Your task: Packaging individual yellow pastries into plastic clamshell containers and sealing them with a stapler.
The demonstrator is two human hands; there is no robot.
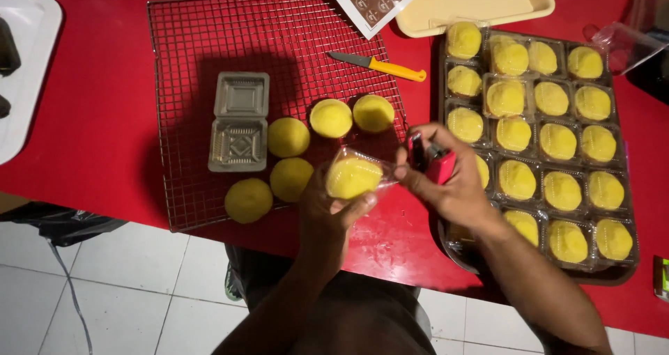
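Both forearms rise from the lower edge and meet over the near rim of the red table. Left hand, palm up, fingers curled around a clear plastic clamshell box enclosing one round yellow cake. Right hand, fingers closed on a small red and black stamper, held against the box's right side. Behind them, a square wire cooling rack carries five smooth bare yellow cakes and an empty open clamshell. At right, a dark tray holds rows of boxed cakes; an orange-handled knife lies beyond
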